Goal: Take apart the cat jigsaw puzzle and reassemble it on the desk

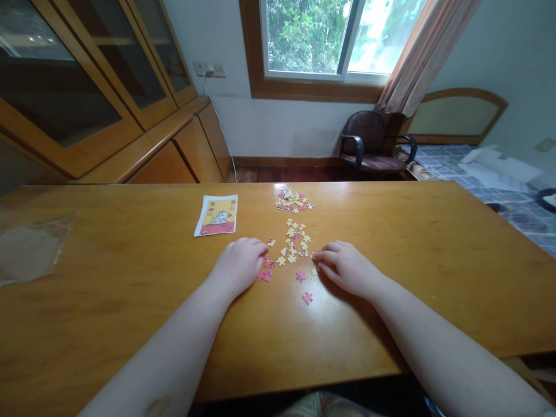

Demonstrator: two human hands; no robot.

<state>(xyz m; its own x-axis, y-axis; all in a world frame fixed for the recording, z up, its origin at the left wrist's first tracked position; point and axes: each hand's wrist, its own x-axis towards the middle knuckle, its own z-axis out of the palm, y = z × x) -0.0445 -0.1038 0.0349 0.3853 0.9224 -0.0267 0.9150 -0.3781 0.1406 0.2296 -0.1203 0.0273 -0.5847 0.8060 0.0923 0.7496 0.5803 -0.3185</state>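
My left hand (241, 262) rests on the table with its fingers curled, tips beside a small group of pink puzzle pieces (264, 276). What lies under those fingertips is hidden. Across from it, my right hand (344, 265) has its fingers pinched together at a small puzzle piece (314, 255). A yellow piece (314, 271) lies just below that hand. Between both hands spreads a loose cluster of mostly yellow pieces (292, 259). Two pink pieces, one with markings (300, 276) and one plain (307, 297), lie nearer to me.
A picture card (216, 215) with a white animal on yellow and pink lies left of the pieces. Farther back is a heap of mixed pieces (292, 200). A clear plastic bag (32, 249) lies at the table's left. Beyond the table (403, 226) stands an armchair (367, 142).
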